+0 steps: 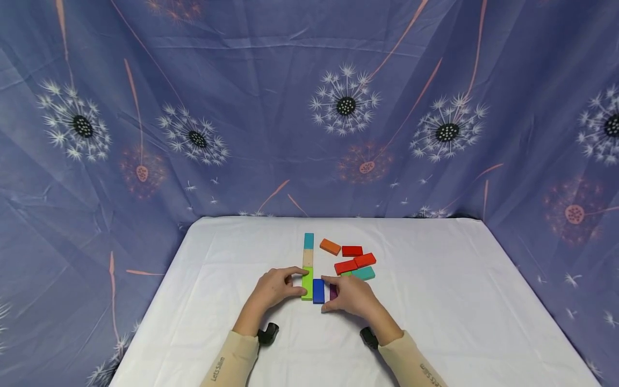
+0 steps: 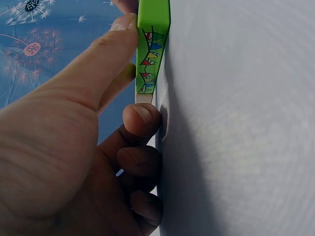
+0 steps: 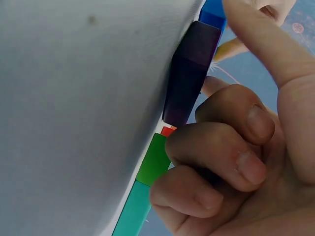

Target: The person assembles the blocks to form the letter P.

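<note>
A lime green block point(image 1: 307, 285) with a printed bunting pattern on its side lies on the white cloth. My left hand point(image 1: 278, 286) holds it, thumb at the near left side and index fingertip by the far end. Flush along its right side is a blue block point(image 1: 318, 291). The thumb and index finger of my right hand point(image 1: 352, 295) span the blue block's two ends at its right edge. Beneath that hand lies a dark purple block point(image 3: 189, 73), partly covered in the head view. A plain wood block point(image 1: 308, 257) and a light blue block point(image 1: 309, 241) continue the line beyond the green one.
Right of the line lie an orange block point(image 1: 330, 246), several red blocks point(image 1: 352, 251), a teal block point(image 1: 364, 273) and a darker green block point(image 3: 153, 160). White cloth point(image 1: 217, 258) covers the table. A blue dandelion-print curtain point(image 1: 271, 134) hangs behind and along the sides.
</note>
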`<state>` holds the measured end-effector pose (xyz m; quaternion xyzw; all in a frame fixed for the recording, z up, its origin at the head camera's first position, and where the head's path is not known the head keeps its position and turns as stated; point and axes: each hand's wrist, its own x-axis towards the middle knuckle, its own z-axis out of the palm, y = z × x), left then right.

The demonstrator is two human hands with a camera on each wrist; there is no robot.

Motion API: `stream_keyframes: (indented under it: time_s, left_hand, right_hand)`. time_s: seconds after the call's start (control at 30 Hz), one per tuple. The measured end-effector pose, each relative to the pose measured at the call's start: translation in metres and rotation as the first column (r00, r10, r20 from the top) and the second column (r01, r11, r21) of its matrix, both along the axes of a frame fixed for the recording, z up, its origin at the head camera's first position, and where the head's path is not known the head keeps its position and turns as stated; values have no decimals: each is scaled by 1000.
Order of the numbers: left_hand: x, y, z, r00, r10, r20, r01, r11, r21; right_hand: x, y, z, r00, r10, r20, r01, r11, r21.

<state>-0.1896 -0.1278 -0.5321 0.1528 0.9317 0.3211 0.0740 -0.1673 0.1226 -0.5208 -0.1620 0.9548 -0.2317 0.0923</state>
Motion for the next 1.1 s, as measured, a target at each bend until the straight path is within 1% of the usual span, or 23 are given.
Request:
stream_keyframes:
  time_s: [0.23, 0.47, 0.73, 0.83, 0.97, 1.03, 1.1]
  left_hand:
    - [1, -1, -2, 1000, -3, 0, 3, 1000, 2]
    - [1, -1, -2, 1000, 3, 2, -3, 1000, 2]
    - [-1, -1, 1, 1000, -1, -10, 1, 1000, 0]
    - [-1, -1, 1, 1000, 3, -6, -3, 1000, -2]
    - [-1, 0, 0, 1000, 3, 0, -3, 1000, -8]
    - [-1, 0, 0, 1000, 0, 0, 0, 1000, -9]
    - [-1, 0, -1, 1000, -3, -2, 3, 1000, -8]
  right_hand:
    - [1, -4, -6, 1000, -8, -29, 9, 999, 45]
    - [3, -8, -4, 999, -13, -35, 14, 999, 44]
    - [2, -7, 1, 998, -30, -47, 32, 999, 37]
    - [2, -5, 1, 999, -33, -43, 34, 999, 21]
    - [4, -1, 3, 999, -43, -22, 42, 998, -36]
    - [5, 0, 5, 999, -35, -8, 34, 997, -72]
    - [7, 0, 7, 1000, -10, 0, 10, 995, -96]
